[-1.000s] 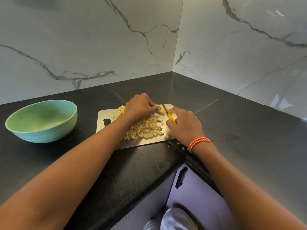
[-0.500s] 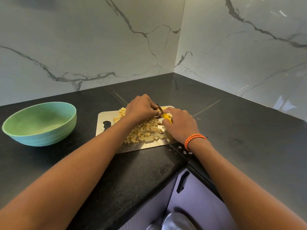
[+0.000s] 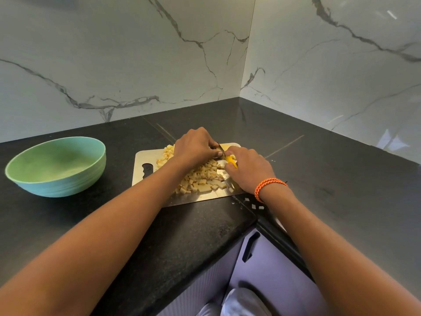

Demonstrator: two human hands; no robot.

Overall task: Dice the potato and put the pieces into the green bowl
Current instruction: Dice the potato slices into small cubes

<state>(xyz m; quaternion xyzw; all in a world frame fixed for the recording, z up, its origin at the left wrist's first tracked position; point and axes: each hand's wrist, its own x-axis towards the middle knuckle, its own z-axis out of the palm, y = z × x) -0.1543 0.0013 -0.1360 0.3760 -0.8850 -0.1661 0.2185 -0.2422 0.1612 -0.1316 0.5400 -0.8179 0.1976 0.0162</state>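
Note:
A metal cutting board point(image 3: 145, 156) lies on the black counter with a heap of diced potato pieces point(image 3: 202, 179) on it. My left hand point(image 3: 196, 145) curls over the far part of the board; whatever it holds is hidden beneath its fingers. My right hand point(image 3: 249, 171) grips a knife with a yellow handle point(image 3: 231, 161); its dark blade points up to the left hand's fingertips. The green bowl point(image 3: 57, 166) stands to the left of the board with nothing visible in it.
Marble walls meet in a corner behind the counter point(image 3: 319, 179). Below the counter's inner corner is a pale cabinet door with a dark handle point(image 3: 250, 247). A few white specks lie on the counter edge under my right wrist.
The knife blade has tilted and moved closer to the left hand's fingertips. The two hands have drawn together over the far right part of the board.

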